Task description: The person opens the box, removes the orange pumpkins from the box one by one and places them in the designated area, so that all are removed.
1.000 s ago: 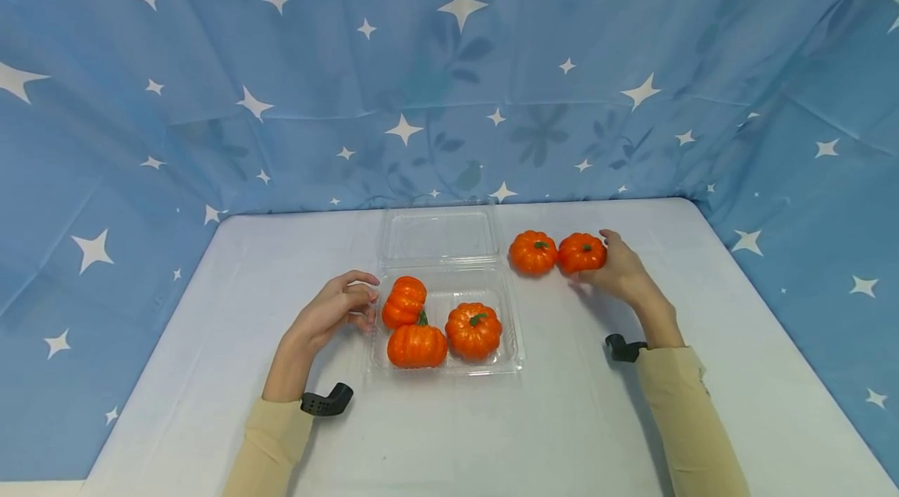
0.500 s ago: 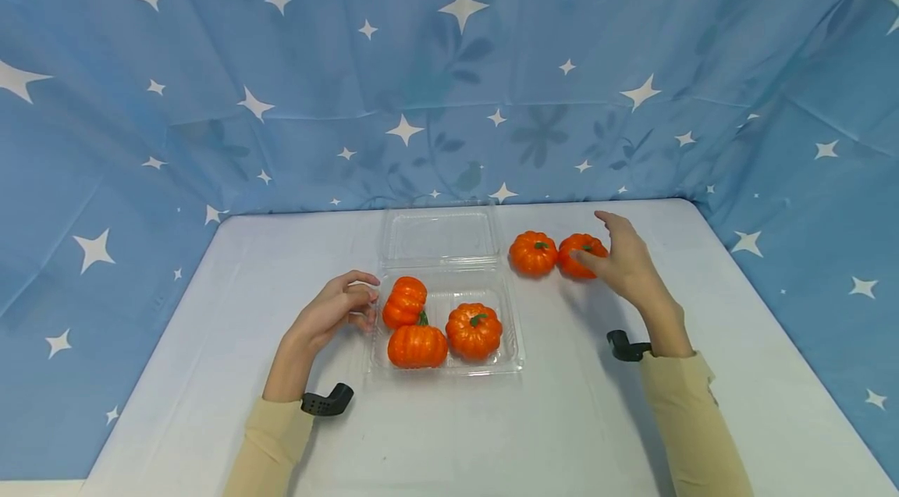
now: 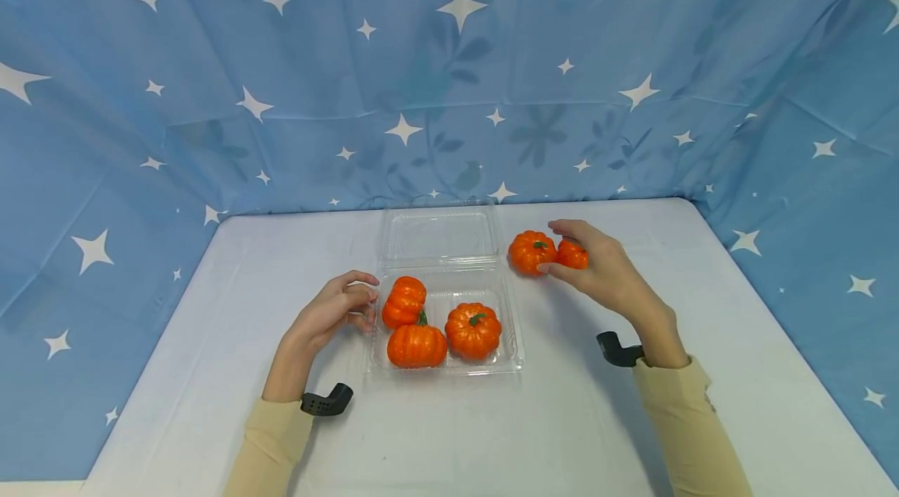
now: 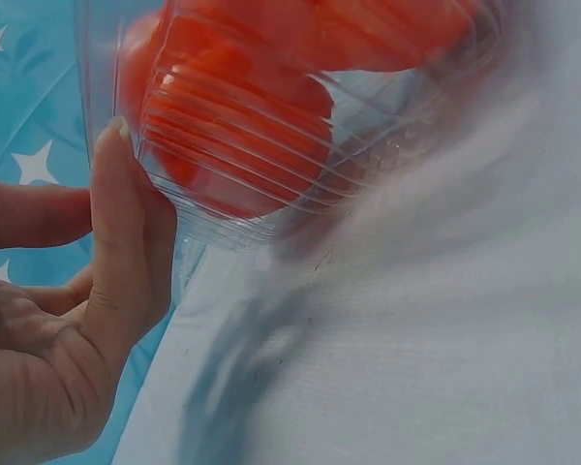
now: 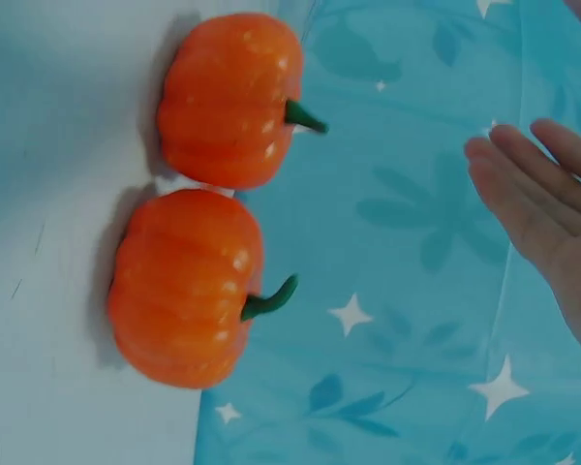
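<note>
In the head view my right hand (image 3: 602,267) is held over two small orange pumpkins with green stems. Its thumb and fingers are spread apart toward the left pumpkin (image 3: 530,253), and it partly hides the right pumpkin (image 3: 572,254). The right wrist view shows straight fingers (image 5: 533,184) apart from both pumpkins. My left hand (image 3: 330,314) is at the left side of a clear plastic clamshell box (image 3: 516,341), a fingertip at its wall. Inside the box lie a ribbed pumpkin (image 3: 404,302), a pumpkin on its side (image 3: 417,346) and an upright pumpkin (image 3: 474,331).
The box's clear lid (image 3: 441,236) lies folded back on the white tabletop (image 3: 449,434). A blue curtain (image 3: 316,76) with white stars hangs behind the table. Each wrist carries a black camera mount, such as the left mount (image 3: 327,400).
My right hand has let go of the right pumpkin, lifted off it, and moved left over the pair. The left hand and the box have stayed put.
</note>
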The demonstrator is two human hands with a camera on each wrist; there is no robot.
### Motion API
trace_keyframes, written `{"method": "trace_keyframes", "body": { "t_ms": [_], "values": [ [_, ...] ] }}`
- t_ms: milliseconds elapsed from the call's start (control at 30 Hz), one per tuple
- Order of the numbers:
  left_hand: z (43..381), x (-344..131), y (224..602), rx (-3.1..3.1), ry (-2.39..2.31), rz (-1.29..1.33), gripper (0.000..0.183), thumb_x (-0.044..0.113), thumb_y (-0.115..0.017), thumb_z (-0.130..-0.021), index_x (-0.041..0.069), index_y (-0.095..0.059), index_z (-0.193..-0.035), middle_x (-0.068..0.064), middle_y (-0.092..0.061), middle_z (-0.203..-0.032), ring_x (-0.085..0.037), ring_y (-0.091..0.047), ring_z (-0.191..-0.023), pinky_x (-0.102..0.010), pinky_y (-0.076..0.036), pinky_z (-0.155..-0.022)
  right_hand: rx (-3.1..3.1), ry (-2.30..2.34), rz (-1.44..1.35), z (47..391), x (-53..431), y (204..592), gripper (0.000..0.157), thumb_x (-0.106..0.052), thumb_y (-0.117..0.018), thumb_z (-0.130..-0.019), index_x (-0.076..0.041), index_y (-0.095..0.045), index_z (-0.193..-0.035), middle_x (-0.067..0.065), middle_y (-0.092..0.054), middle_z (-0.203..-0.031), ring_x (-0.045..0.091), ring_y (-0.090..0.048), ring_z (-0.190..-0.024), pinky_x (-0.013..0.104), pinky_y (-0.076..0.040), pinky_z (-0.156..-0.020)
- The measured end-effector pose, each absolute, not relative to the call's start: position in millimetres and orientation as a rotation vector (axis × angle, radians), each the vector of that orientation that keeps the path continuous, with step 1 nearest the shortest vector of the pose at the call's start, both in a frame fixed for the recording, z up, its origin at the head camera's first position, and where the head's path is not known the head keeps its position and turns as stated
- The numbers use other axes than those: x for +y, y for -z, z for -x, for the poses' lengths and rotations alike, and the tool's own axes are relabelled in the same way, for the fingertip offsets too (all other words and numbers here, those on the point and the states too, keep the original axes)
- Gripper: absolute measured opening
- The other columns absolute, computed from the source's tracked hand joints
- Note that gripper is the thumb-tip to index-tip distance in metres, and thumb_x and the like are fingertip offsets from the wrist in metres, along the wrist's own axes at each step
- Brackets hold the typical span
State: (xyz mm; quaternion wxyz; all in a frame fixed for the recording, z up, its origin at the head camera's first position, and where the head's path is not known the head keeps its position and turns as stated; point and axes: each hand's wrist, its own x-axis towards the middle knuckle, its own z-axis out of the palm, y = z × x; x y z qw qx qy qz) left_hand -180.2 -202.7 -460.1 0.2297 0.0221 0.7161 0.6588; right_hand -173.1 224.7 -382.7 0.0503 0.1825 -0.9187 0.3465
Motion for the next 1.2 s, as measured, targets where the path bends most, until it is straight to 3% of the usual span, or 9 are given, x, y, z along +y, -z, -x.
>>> {"method": "trace_keyframes", "body": {
  "t_ms": [333, 733, 1200],
  "values": [
    [181, -203, 460, 1.964, -1.821, -0.072, 0.040, 0.004, -0.046, -0.102, -0.012, -0.039, -0.138, -0.007, -0.061, -0.079, -0.017, -0.061, -0.062, -0.029, -0.059, -0.060, -2.939, -1.023, -0.716, 164, 202, 382, 0.064, -0.027, -0.082, -0.089, 0.001, -0.057, -0.141, 0.019, -0.061, -0.141, 0.038, -0.058, -0.128, 0.059, -0.049, -0.105],
    [180, -203, 460, 1.967, -1.821, -0.064, 0.039, 0.003, -0.046, -0.102, -0.012, -0.040, -0.137, -0.007, -0.062, -0.079, -0.017, -0.061, -0.062, -0.029, -0.059, -0.060, -3.025, -1.073, -0.913, 160, 172, 398, 0.060, -0.018, -0.082, -0.088, -0.001, -0.058, -0.140, 0.017, -0.063, -0.138, 0.040, -0.061, -0.125, 0.055, -0.052, -0.104],
    [180, -202, 459, 1.976, -1.817, -0.071, 0.039, 0.003, -0.046, -0.102, -0.012, -0.040, -0.138, -0.007, -0.062, -0.078, -0.017, -0.061, -0.063, -0.029, -0.059, -0.060, -3.200, -1.009, -1.006, 153, 143, 415, 0.067, -0.018, -0.083, -0.087, 0.001, -0.054, -0.143, 0.014, -0.058, -0.145, 0.034, -0.055, -0.134, 0.052, -0.046, -0.112]
  ]
}}
